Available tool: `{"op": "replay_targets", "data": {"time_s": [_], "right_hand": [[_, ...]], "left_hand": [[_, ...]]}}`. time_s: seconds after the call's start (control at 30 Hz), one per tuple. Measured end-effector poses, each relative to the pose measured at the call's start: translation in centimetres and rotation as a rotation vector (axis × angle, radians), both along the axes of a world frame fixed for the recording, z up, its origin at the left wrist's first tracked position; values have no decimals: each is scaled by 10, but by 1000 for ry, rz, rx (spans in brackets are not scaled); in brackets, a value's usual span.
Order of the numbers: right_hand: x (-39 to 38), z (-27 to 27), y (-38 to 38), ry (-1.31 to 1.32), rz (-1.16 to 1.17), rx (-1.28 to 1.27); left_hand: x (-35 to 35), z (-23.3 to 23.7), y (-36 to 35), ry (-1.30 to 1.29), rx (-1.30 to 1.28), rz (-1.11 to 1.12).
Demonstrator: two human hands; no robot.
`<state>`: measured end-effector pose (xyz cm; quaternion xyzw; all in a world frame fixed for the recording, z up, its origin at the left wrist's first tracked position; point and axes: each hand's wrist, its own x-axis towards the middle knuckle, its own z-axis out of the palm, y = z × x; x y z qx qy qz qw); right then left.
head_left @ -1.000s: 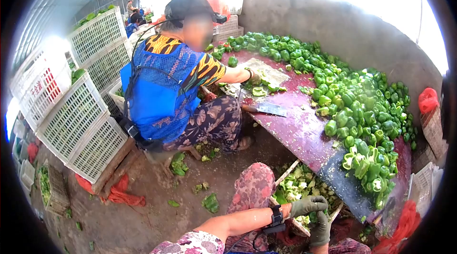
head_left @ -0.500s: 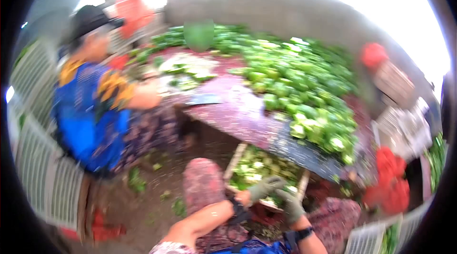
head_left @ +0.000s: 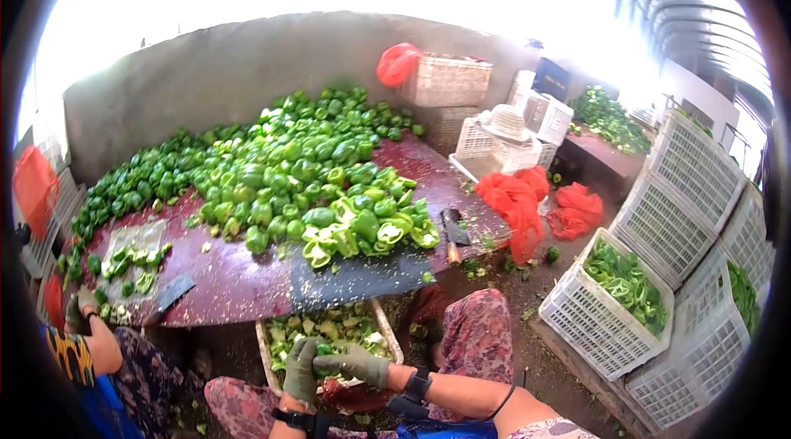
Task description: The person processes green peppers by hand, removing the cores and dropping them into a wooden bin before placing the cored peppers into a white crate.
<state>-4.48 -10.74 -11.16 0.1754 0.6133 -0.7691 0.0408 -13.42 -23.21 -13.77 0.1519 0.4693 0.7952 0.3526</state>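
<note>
My left hand [head_left: 301, 369] and my right hand [head_left: 356, 361], both in grey-green gloves, meet low in the view. They are closed together on a small green pepper [head_left: 323, 348]. They hover over a white crate [head_left: 387, 335] of pale pepper scraps under the table's front edge. A cleaver [head_left: 451, 229] lies on the maroon table [head_left: 247, 282], right of the big pile of green peppers [head_left: 297, 167].
A co-worker's arm [head_left: 95, 336] rests at the table's left end beside a knife [head_left: 169, 295] and cut peppers. A white crate of pepper pieces [head_left: 622, 287] stands at right among stacked crates [head_left: 692, 192]. Red mesh bags [head_left: 515, 200] lie on the ground; wicker baskets [head_left: 445, 81] stand behind.
My view has swung to the right, so the co-worker slid to the far left edge. My hands stayed over the scrap crate and are now closed together on a pepper.
</note>
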Motion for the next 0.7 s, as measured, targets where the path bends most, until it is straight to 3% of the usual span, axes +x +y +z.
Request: {"op": "replay_targets", "data": {"time_s": [0.17,0.2,0.3,0.57,0.7], "right_hand": [[-1,-23,13,-15,65,121],[-2,-28,13,-36,47,331],[-9,-27,17,-192,103,621],[-9,-46,5,-143,-2,581],[-5,-48,6,-100,51,347]], "left_hand": [[-12,-19,3,108,-81,-115],[-13,-28,3,137,-132,-139],[-9,-31,9,80,-192,-133],[-4,-14,13,105,-236,4],[-4,-21,12,103,-239,29]]}}
